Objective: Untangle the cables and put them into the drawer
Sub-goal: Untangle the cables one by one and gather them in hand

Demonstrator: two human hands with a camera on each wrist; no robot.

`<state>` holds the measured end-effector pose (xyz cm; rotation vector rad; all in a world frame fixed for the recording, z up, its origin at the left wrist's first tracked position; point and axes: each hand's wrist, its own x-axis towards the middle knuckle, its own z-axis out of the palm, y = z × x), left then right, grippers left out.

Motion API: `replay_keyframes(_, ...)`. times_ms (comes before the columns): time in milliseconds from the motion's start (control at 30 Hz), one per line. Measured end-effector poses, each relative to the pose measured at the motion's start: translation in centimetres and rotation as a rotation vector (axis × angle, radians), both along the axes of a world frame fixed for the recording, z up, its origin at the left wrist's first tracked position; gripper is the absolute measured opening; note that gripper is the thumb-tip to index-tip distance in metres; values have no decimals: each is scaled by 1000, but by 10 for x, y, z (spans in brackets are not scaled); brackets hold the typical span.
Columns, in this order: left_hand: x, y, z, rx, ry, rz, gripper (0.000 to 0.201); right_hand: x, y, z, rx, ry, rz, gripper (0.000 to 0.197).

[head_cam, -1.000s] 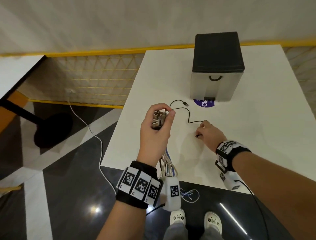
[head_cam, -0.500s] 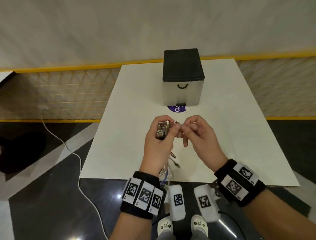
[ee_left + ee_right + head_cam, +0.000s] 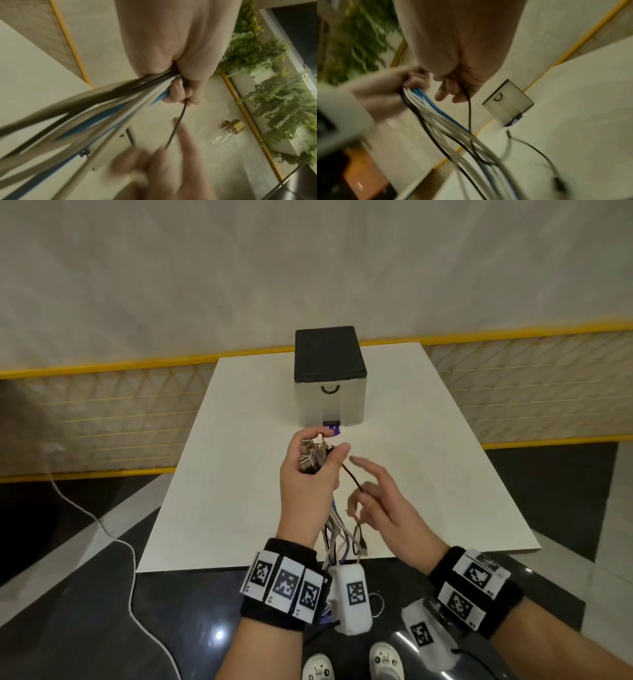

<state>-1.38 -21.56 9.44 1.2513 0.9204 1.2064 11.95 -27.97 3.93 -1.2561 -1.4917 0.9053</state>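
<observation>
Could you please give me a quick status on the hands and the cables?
Left hand grips cable bundle. Right hand pinches black cable. Drawer shut.

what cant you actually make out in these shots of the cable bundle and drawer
- Inside of the white drawer box with black top: hidden in every view by its shut front.
- Number of cables in the bundle of white, blue and black cables: left hand covers them; wrist views are blurred.
- Right hand grip on the thin black cable: fingers motion-blurred.
- Purple label text: too small.
</observation>
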Motion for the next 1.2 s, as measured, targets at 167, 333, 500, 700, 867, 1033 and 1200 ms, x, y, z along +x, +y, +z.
replay_keyframes(167, -9, -2, 10, 24, -12, -4, 19, 19, -18, -48, -254, -503, 157, 69)
replay_keyframes(333, -8, -7, 8, 101, 110, -117, 18, 12, -4, 6, -271, -269, 147, 97)
replay_keyframes(500, 7, -24, 22, 209, 180, -242, 15, -19, 15, 53, -223, -23, 211, 34)
replay_keyframes(700, -25, -7, 62, 293, 239, -439, 23, -37, 15, 52, -286, 29, 113, 42)
replay_keyframes(867, -28, -1, 64, 323, 352, -389, 34, -42, 12, 64, -287, 46, 96, 40)
replay_keyframes(1033, -29, -3, 55, 488, 484, -373, 33, -42, 10, 70, -348, 150, 44, 37)
replay_keyframes(1200, -23, -9, 59, 627, 554, -413, 45, -40, 7, 74, -352, 115, -2, 36)
